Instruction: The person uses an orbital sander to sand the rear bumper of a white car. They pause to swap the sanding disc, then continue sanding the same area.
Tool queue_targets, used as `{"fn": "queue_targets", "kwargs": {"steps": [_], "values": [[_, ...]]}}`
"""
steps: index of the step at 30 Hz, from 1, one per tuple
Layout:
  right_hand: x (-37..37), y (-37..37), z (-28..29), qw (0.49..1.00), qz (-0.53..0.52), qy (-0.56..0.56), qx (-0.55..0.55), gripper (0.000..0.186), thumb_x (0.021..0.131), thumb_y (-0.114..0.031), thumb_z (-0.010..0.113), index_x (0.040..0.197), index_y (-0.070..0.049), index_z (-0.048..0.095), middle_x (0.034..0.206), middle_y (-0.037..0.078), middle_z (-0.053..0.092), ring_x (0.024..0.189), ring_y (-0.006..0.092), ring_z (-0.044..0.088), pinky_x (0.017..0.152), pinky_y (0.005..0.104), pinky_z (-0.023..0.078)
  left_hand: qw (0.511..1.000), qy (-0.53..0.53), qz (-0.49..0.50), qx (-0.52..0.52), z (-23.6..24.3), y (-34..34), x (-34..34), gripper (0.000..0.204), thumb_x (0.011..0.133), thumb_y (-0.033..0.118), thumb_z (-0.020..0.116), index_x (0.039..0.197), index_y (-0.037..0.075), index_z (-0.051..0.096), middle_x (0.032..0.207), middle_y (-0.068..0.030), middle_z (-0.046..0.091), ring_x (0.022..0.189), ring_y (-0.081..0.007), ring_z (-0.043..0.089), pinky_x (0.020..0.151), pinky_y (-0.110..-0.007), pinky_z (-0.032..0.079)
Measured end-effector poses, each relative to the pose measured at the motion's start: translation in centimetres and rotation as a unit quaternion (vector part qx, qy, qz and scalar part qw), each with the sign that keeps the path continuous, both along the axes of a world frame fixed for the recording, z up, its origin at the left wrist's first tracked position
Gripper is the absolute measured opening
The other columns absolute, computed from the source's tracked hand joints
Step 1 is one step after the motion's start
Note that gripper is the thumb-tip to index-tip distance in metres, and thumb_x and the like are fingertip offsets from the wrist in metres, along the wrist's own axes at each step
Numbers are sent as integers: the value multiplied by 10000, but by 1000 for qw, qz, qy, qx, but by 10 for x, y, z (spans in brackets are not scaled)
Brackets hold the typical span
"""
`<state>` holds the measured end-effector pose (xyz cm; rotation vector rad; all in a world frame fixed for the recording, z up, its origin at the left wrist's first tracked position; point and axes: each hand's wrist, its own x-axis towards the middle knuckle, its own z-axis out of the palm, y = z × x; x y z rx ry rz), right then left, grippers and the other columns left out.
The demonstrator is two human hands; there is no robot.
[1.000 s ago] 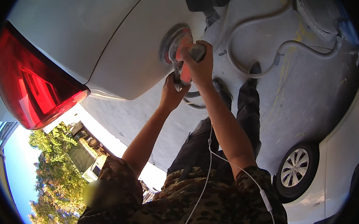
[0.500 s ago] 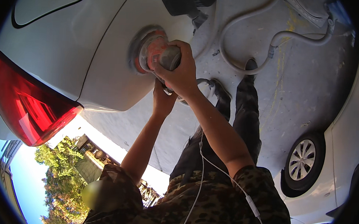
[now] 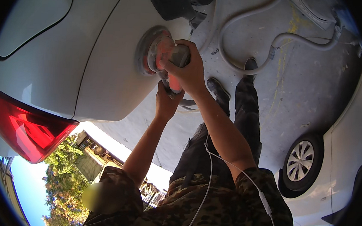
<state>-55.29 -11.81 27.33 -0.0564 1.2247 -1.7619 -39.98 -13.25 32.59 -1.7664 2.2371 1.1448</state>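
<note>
While the right hand [image 3: 189, 73] grips the sander [image 3: 164, 47] against the panel [image 3: 115, 73], the left hand [image 3: 166, 104] clasps its handle [image 3: 175, 83].

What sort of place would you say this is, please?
Likely a car body shop: a red, round-padded power tool at a white car's panel, a thick grey hose, and another white car.

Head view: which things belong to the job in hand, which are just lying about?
In the job:
red-and-grey sander, held by left hand and right hand
white car panel, at the sander's pad
grey hose, probably; its link to the sander isn't clear

Just around:
second car's wheel
red tail light
trees
</note>
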Motion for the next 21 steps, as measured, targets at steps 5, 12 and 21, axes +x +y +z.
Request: {"fn": "queue_targets", "kwargs": {"steps": [5,12,21], "values": [[1,-1,-18,999,17,31,41,662,788,-243,912,1340,-55,599,1111,124,716,991,207,720,880,363,598,997,-69,15,45,-10,-3,2,699,864,281,886,1350,-32,495,1240,-210,703,1110,-292,693,959,-414,544],[7,7,-39,997,22,52,53,655,803,-230,925,1337,-40,598,1033,114,726,901,184,734,808,337,611,996,-67,16,52,-31,16,6,617,857,281,886,1223,-43,510,1093,-240,714,981,-361,717,877,-446,556],[-15,1,-40,994,53,-73,64,677,752,-261,916,1327,-56,621,1191,143,708,1044,253,719,915,387,591,996,-71,18,49,-37,5,-2,589,851,276,886,1205,-29,528,1091,-228,707,987,-363,706,891,-453,550]]}}
